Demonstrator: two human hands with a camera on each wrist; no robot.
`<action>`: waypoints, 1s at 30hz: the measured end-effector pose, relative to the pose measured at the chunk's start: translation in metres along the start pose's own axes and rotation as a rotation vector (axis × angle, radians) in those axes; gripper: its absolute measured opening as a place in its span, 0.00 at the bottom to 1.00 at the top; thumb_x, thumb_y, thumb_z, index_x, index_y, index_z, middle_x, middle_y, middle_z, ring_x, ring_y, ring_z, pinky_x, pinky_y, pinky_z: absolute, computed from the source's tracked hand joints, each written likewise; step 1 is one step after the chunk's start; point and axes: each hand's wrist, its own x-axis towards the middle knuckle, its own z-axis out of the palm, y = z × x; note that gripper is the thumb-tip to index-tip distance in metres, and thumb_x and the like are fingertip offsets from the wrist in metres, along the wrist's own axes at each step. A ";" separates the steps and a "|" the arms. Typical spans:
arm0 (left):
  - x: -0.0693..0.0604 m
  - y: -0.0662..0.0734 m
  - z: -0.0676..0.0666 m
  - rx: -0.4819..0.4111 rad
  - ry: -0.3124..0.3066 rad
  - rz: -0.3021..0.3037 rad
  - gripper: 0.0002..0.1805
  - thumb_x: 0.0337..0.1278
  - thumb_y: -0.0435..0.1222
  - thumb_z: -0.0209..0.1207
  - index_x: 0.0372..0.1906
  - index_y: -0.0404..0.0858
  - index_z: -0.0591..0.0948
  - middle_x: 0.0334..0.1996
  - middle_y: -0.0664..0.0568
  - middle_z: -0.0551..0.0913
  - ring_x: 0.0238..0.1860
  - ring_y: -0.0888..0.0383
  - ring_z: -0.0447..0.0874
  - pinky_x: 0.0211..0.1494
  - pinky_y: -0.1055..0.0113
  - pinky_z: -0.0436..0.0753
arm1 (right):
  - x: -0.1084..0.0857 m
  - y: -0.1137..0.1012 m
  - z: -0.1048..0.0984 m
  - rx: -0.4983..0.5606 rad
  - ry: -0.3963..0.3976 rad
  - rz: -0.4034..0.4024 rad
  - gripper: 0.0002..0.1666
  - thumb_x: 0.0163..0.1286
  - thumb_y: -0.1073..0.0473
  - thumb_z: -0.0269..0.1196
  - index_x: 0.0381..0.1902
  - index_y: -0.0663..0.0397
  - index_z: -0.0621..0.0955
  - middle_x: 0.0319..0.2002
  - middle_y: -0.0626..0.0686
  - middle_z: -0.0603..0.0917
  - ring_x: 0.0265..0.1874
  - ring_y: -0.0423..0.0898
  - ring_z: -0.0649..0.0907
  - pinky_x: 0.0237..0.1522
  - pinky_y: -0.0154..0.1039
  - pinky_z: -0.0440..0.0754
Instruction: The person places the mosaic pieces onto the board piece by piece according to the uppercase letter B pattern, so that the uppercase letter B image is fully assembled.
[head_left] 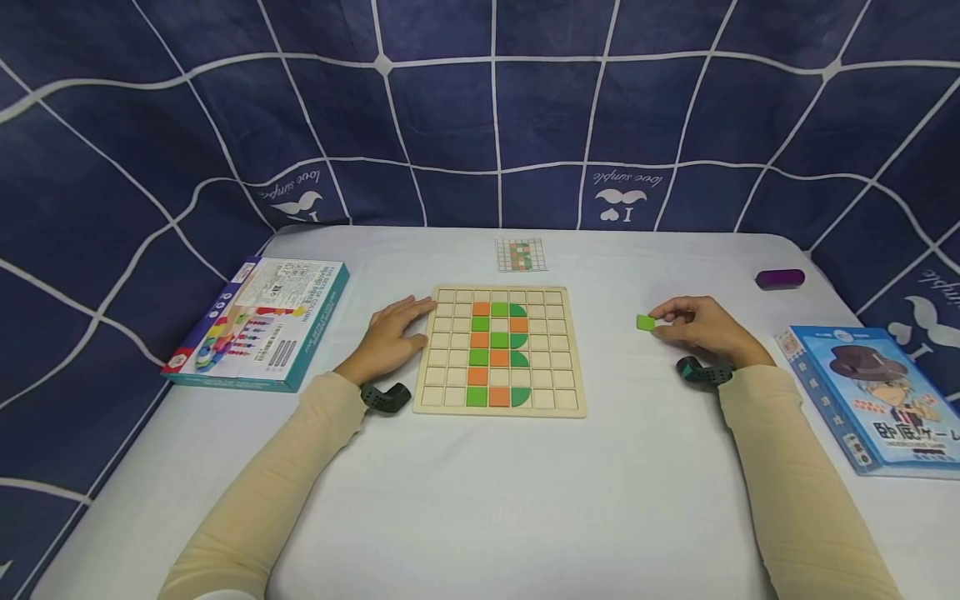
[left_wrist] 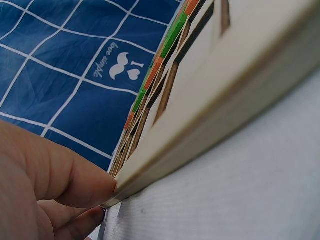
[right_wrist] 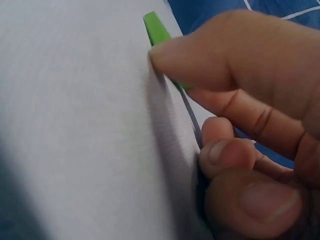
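Note:
Between the thumb and index finger of my right hand (head_left: pixel 697 323) is a small light green square tile (head_left: pixel 645 322), held just right of the board. The right wrist view shows this tile (right_wrist: pixel 157 30) poking out past the thumb, close over the white cloth. My left hand (head_left: pixel 390 337) touches the left edge of a wooden grid board (head_left: pixel 557 360), fingers fairly straight. Orange and light green squares and dark green round-edged pieces (head_left: pixel 520 397) fill parts of three columns on the board. In the left wrist view, the thumb (left_wrist: pixel 80 182) meets the board's pale edge.
Behind the board lies a small pattern card (head_left: pixel 521 255). A puzzle box (head_left: pixel 262 321) is at the left and a blue game box (head_left: pixel 873 400) at the right. A purple case (head_left: pixel 780 279) lies far right. A dark blue checked cloth (head_left: pixel 450 108) hangs behind the table.

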 end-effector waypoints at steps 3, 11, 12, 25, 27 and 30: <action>0.000 0.000 0.000 -0.002 0.000 -0.002 0.36 0.70 0.33 0.56 0.82 0.35 0.69 0.83 0.44 0.66 0.87 0.43 0.50 0.86 0.41 0.44 | -0.001 -0.002 0.002 0.000 0.012 -0.006 0.27 0.69 0.62 0.74 0.61 0.73 0.81 0.38 0.47 0.79 0.31 0.39 0.74 0.28 0.31 0.73; 0.000 0.000 -0.001 -0.005 0.004 0.000 0.36 0.69 0.33 0.57 0.81 0.34 0.69 0.83 0.44 0.66 0.87 0.42 0.51 0.86 0.41 0.44 | 0.000 -0.012 0.007 0.019 0.006 -0.068 0.25 0.73 0.62 0.70 0.62 0.71 0.81 0.45 0.51 0.85 0.32 0.40 0.77 0.28 0.33 0.79; 0.000 0.000 0.000 -0.004 0.005 0.001 0.36 0.69 0.33 0.56 0.81 0.34 0.69 0.83 0.44 0.66 0.87 0.42 0.51 0.86 0.41 0.44 | 0.000 -0.014 0.009 0.025 -0.002 -0.073 0.24 0.73 0.63 0.70 0.62 0.71 0.80 0.45 0.51 0.85 0.31 0.40 0.77 0.27 0.33 0.79; 0.000 0.003 -0.001 -0.004 0.002 -0.007 0.36 0.69 0.33 0.56 0.82 0.35 0.69 0.83 0.44 0.66 0.87 0.43 0.51 0.86 0.42 0.44 | 0.005 -0.046 0.030 0.144 -0.069 -0.135 0.22 0.71 0.69 0.67 0.60 0.73 0.78 0.35 0.49 0.90 0.21 0.40 0.75 0.24 0.33 0.75; -0.001 0.004 -0.001 -0.005 0.002 -0.009 0.36 0.69 0.33 0.57 0.82 0.35 0.69 0.83 0.44 0.66 0.87 0.43 0.51 0.86 0.42 0.44 | 0.006 -0.051 0.034 0.161 -0.073 -0.125 0.21 0.71 0.69 0.66 0.60 0.72 0.78 0.36 0.50 0.90 0.22 0.40 0.76 0.25 0.34 0.75; -0.001 0.004 -0.001 -0.005 0.004 -0.008 0.36 0.69 0.33 0.57 0.82 0.34 0.69 0.83 0.43 0.66 0.87 0.43 0.51 0.86 0.42 0.45 | 0.006 -0.058 0.040 0.192 -0.081 -0.102 0.22 0.72 0.68 0.67 0.61 0.70 0.78 0.36 0.49 0.91 0.23 0.40 0.76 0.26 0.34 0.76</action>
